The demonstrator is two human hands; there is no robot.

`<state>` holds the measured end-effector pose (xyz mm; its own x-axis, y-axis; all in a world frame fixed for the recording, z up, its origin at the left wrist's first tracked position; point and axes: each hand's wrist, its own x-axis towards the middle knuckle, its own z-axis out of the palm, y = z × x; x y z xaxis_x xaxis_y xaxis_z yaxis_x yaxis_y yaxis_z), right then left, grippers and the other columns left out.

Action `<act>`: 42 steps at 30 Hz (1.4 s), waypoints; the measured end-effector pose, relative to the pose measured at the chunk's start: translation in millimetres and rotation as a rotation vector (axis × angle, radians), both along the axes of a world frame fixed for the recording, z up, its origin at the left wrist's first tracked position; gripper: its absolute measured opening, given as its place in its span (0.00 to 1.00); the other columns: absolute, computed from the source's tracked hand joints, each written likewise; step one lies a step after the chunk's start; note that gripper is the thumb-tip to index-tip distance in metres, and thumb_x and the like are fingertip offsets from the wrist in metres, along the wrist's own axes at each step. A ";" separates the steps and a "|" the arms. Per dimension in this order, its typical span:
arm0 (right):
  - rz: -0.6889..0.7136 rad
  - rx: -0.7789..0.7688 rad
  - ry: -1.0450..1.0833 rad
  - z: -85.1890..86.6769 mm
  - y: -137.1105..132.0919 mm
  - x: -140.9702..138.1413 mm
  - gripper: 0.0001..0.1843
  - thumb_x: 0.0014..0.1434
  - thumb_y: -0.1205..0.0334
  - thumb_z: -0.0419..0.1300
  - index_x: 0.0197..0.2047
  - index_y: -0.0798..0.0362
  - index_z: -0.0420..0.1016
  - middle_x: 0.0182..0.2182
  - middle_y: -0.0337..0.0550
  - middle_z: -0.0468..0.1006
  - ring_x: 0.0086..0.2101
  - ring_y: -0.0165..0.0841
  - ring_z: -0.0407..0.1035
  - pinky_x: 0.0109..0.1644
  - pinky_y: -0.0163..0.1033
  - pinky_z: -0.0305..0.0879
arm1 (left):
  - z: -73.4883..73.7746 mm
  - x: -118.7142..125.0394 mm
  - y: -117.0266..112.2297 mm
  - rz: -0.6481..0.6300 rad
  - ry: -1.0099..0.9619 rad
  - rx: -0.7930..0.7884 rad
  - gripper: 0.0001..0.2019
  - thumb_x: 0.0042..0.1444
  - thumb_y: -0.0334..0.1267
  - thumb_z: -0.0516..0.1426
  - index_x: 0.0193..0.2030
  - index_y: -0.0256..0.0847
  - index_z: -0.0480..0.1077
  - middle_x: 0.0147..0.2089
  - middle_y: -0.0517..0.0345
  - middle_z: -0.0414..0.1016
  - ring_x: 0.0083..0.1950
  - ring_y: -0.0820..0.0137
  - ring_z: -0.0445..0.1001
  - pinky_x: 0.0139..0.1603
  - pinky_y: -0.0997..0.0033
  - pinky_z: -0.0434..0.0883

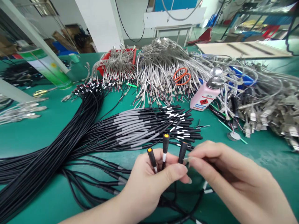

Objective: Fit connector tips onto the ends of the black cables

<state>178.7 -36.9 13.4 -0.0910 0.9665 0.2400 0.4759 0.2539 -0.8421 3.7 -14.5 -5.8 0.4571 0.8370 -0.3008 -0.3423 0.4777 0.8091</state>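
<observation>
Three black cable ends (165, 144) stand up out of my left hand (151, 183), whose thumb and fingers are closed around them. Two show bright orange-yellow tips, and white bands sit lower down. The rightmost cable end (182, 152) leans slightly right. Beside it, my right hand (229, 174) pinches with thumb and forefinger at a small pale piece close to that cable end; what the piece is I cannot make out. Black cables (175, 205) run down below my hands, partly hidden. Just behind lies a bundle of black cables with grey ribbed sleeves (133, 127) and white bands.
A thick bundle of black cables (58, 152) crosses the green table at left. Heaped white cables (158, 68) lie at the back with orange-handled scissors (182, 77) on them. A pink pump bottle (203, 96) stands right of centre. More connector cables (263, 105) pile up at right.
</observation>
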 end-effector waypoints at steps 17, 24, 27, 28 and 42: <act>-0.102 -0.530 0.659 4.2 10.2 -4.7 0.13 0.50 0.50 0.72 0.34 0.49 0.81 0.29 0.43 0.83 0.30 0.35 0.77 0.32 0.34 0.73 | 4.4 2.1 -1.0 -0.192 -0.120 -0.137 0.12 0.54 0.38 0.66 0.31 0.37 0.67 0.26 0.54 0.80 0.15 0.85 0.53 0.15 0.80 0.47; -0.100 -0.384 0.449 -3.5 12.2 8.3 0.23 0.64 0.41 0.54 0.52 0.43 0.79 0.25 0.38 0.71 0.28 0.31 0.65 0.29 0.34 0.66 | 2.2 -1.5 -0.2 -0.174 -0.116 -0.097 0.12 0.57 0.41 0.64 0.34 0.37 0.67 0.27 0.55 0.81 0.14 0.86 0.55 0.14 0.83 0.48; -0.066 -0.180 0.219 -8.1 9.3 9.5 0.19 0.69 0.49 0.50 0.55 0.39 0.77 0.35 0.40 0.75 0.35 0.31 0.69 0.36 0.33 0.68 | 0.2 -0.5 -0.2 -0.139 -0.133 -0.096 0.12 0.57 0.41 0.64 0.34 0.38 0.66 0.27 0.56 0.81 0.13 0.86 0.55 0.13 0.84 0.48; -0.062 -0.110 0.125 -8.6 8.0 8.7 0.16 0.69 0.52 0.51 0.54 0.39 0.77 0.38 0.39 0.76 0.37 0.31 0.70 0.38 0.32 0.68 | -0.2 -0.3 0.0 -0.133 -0.140 -0.095 0.12 0.57 0.41 0.64 0.35 0.38 0.66 0.27 0.56 0.81 0.13 0.86 0.55 0.13 0.84 0.49; -0.151 0.013 0.070 -6.4 2.4 -6.8 0.02 0.64 0.60 0.61 0.37 0.43 0.74 0.32 0.33 0.75 0.30 0.28 0.70 0.32 0.28 0.67 | 1.9 -0.6 1.4 -0.143 -0.097 -0.118 0.12 0.57 0.41 0.64 0.34 0.37 0.66 0.28 0.55 0.80 0.14 0.85 0.56 0.16 0.80 0.48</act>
<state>172.0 -34.5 7.1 0.0725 0.9647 0.2530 0.4498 0.1948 -0.8716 3.1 -13.1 -3.9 0.6000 0.7231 -0.3423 -0.3376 0.6168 0.7111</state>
